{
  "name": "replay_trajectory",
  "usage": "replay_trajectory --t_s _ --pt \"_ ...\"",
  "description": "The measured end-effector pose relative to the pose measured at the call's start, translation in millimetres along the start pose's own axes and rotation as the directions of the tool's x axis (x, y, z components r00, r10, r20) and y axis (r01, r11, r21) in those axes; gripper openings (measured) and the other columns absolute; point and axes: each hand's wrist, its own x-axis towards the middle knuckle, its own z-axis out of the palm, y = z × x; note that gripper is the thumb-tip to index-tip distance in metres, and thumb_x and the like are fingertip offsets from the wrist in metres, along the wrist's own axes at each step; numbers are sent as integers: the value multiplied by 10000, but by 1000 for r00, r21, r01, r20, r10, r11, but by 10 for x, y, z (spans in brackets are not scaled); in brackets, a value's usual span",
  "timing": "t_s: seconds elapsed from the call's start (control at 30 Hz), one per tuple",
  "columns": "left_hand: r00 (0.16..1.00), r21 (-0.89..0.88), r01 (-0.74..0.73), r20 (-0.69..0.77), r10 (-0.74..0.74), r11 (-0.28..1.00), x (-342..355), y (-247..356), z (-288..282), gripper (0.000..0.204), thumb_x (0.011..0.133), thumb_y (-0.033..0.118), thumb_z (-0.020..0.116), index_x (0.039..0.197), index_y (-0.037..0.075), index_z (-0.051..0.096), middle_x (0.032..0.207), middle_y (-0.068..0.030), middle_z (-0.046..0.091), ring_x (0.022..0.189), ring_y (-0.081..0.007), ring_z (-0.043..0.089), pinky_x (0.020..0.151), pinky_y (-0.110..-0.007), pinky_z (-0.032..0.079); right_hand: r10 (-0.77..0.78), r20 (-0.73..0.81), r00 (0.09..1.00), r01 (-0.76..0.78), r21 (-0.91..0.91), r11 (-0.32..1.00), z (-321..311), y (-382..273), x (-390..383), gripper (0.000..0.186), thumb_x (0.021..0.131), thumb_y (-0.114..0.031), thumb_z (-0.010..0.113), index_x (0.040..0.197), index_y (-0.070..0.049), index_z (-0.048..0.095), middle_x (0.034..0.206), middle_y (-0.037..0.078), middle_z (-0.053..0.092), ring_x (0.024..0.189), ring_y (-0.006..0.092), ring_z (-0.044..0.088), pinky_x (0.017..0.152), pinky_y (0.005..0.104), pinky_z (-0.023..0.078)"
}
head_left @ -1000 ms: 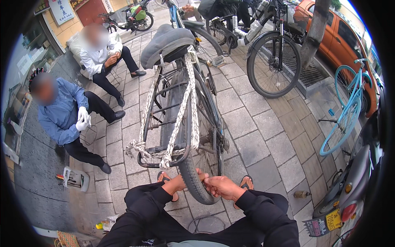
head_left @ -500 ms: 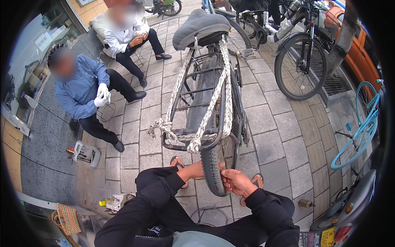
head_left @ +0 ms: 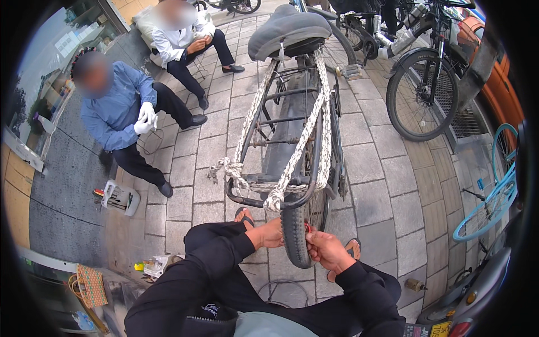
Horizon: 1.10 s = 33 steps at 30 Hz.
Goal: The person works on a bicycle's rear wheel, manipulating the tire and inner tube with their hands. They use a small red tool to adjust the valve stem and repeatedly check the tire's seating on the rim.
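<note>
A bicycle stands in front of me with its rear wheel toward me, and its black knobby tyre is between my hands. My right hand is closed at the right side of the wheel, thumb and fingers pinched together near the rim. A small red thing shows beside these fingertips; its kind is unclear. My left hand is against the tyre's left side, its fingertips hidden by the tyre. Above the wheel is a black rear rack, tied with a whitish braided rope below the wide saddle.
Two people sit at the left, one wearing white gloves. Near them is a white tool container. A thin dark loop lies below the wheel, and a small metal can at right. Other bicycles stand right, one turquoise.
My left hand has drawn back leftward from behind the tyre, so more of it shows. The red thing by my right fingertips has come into sight. The whole view has shifted slightly.
</note>
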Motion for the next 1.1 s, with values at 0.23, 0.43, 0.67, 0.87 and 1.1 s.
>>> replay_trajectory --t_s 0.23,0.43,0.67,0.87,1.1 --pt "988 -100 10 153 6 995 49 -38 -44 529 994 127 683 1472 61 466 1397 -73 572 1249 -188 610 1065 -335 521 -14 -10 1000 14 -25 1000 -11 34 1 213 1024 -240 652 876 -88 627 751 -24 581 558 68 505 462 229 367" --pt "991 -42 6 136 0 999 108 10 -99 429 994 171 694 1379 44 554 1324 -63 610 1162 -172 645 1006 -330 549 32 -34 999 -32 11 999 -10 23 -5 216 1009 -234 670 863 -78 635 736 -17 582 557 69 502 462 240 371" --pt "986 365 -82 -107 130 927 119 239 244 239 963 181 755 796 76 622 904 5 662 798 -82 616 695 -272 521 -51 -82 995 42 -115 992 -42 -42 -73 214 986 -208 666 826 -67 642 729 8 617 561 93 537 471 251 390" --pt "969 650 -59 -144 200 758 94 295 360 350 932 283 794 715 83 605 672 45 571 620 -52 515 556 -281 438 -16 16 1000 16 -14 1000 -65 63 -18 226 1008 -229 641 850 -69 638 769 21 631 586 114 557 495 258 409" --pt "951 915 -171 57 304 365 11 335 220 505 959 520 700 961 15 706 823 -16 663 788 -107 620 693 -304 495 2 -12 1000 -2 9 1000 -33 75 9 251 1018 -253 635 851 -66 623 756 29 606 580 132 536 485 287 404"
